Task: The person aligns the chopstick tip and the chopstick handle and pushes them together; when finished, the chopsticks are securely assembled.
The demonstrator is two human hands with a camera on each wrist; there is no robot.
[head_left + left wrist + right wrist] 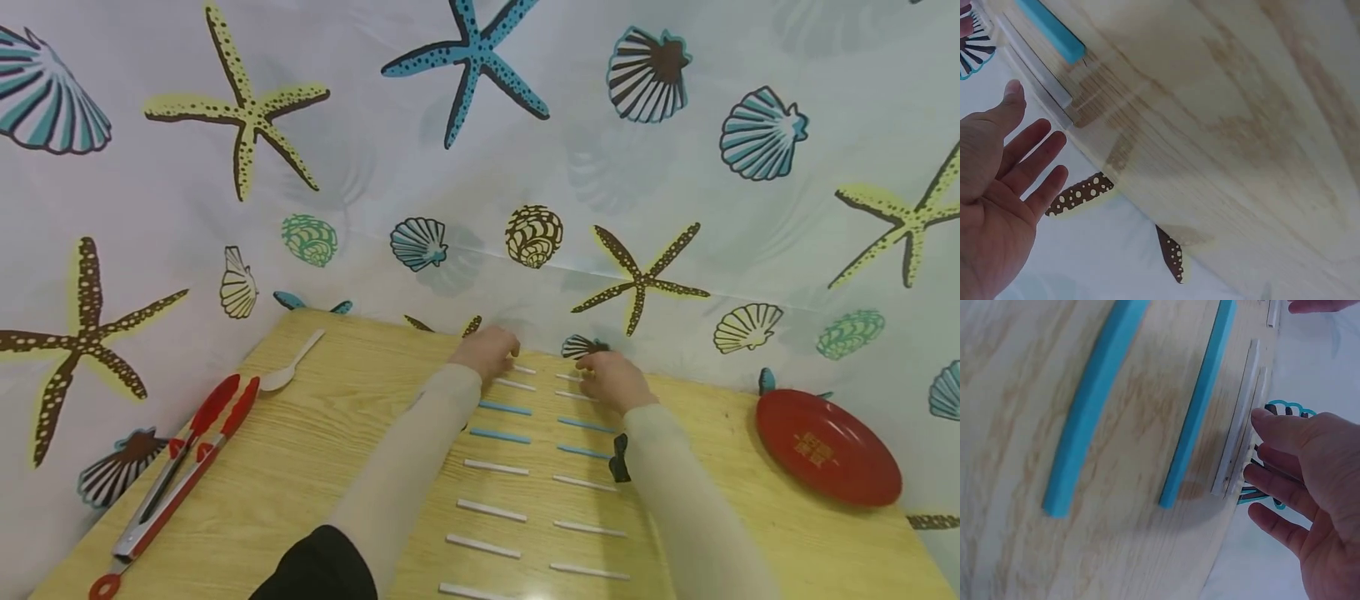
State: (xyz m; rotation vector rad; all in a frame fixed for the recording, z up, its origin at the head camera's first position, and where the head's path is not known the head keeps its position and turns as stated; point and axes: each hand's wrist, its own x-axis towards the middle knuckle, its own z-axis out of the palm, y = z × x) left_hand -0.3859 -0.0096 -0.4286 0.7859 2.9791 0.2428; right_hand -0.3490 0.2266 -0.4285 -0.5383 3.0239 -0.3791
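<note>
Thin white and blue sticks lie in two columns on the wooden table. At the far end of the left column, my left hand [487, 352] is beside a white stick [523, 368], its fingers spread and holding nothing in the left wrist view. Two blue sticks [506, 408] come nearer in that column. My right hand [615, 379] is at the far end of the right column. In the right wrist view its thumb is over or against the outermost white stick [1247, 434], with the other fingers loosely bent past the table edge; contact cannot be told. A blue stick [1197, 406] lies nearby.
Red-tipped tongs [176, 471] and a white spoon [281, 375] lie along the table's left side. On the right is a red oval plate [847, 458]. A curtain printed with shells and starfish [251, 112] hangs behind the table's far edge.
</note>
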